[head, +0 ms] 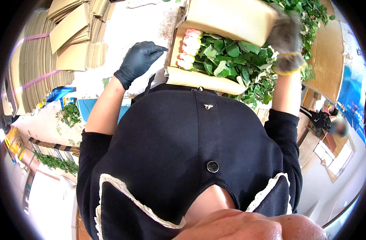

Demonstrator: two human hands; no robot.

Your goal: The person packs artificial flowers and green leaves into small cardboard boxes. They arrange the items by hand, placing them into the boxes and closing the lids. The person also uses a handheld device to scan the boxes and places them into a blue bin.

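Observation:
Pink roses (190,48) lie in a row with their heads to the left, inside a folded corrugated cardboard wrap (231,19). Their leafy stems (231,57) run to the right, past the wrap's lower flap (204,80). My left hand (141,61), in a black glove, is held over the white tabletop, left of the wrap. Its thumb and fingertips are pinched together, with nothing visible in them. At the wrap's right end is my right hand (286,39) in a grey, yellow-cuffed work glove. Motion blurs it, so its grip on cardboard or stems cannot be told.
Stacked flat cardboard sheets (36,66), bound with pink straps, stand at the left of the white table (135,21). More green foliage (313,18) lies at the upper right beside a large cardboard sheet (325,57). Cut leaves (69,115) lie low on the left.

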